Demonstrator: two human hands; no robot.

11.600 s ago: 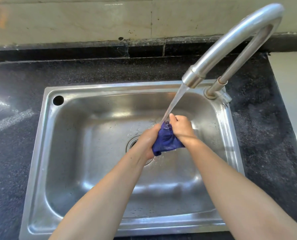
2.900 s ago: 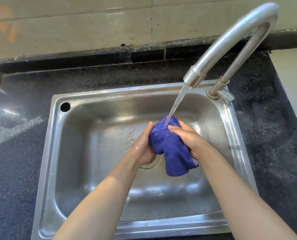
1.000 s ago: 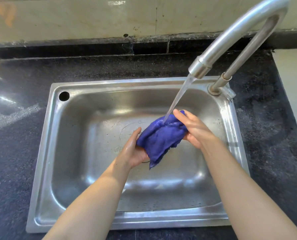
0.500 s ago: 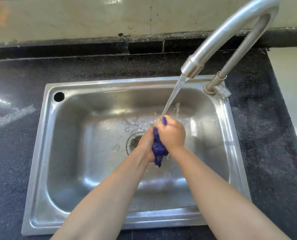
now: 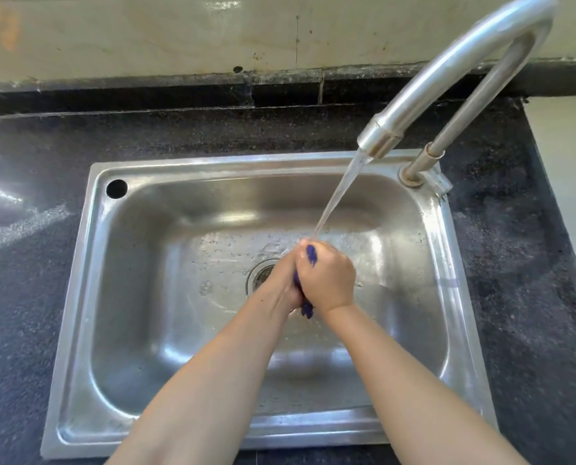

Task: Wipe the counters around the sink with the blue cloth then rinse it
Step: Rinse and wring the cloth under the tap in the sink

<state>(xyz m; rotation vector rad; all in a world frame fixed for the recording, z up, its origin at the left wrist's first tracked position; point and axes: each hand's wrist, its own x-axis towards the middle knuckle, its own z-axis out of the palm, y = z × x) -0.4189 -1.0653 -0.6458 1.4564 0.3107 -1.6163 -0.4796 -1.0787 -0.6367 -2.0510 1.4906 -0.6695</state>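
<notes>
The blue cloth (image 5: pixel 311 255) is bunched tight between both hands over the steel sink (image 5: pixel 88 297), so only small dark-blue bits show at the top and bottom of the grip. My left hand (image 5: pixel 285 283) presses it from the left and my right hand (image 5: pixel 328 280) is wrapped over it from the right. Water runs from the curved steel faucet (image 5: pixel 447 78) in a slanted stream that lands on my fingers and the cloth. The hands hover just right of the drain (image 5: pixel 261 275).
Dark speckled counter (image 5: pixel 521 297) surrounds the sink on all sides, wet and shiny at the left. A raised black ledge and pale tiled wall (image 5: pixel 179 35) run along the back. A white surface (image 5: pixel 568 182) borders the counter at far right.
A second ago the cloth was spread loosely between my hands; since then both hands have closed together and squeezed it into a tight wad under the running water.
</notes>
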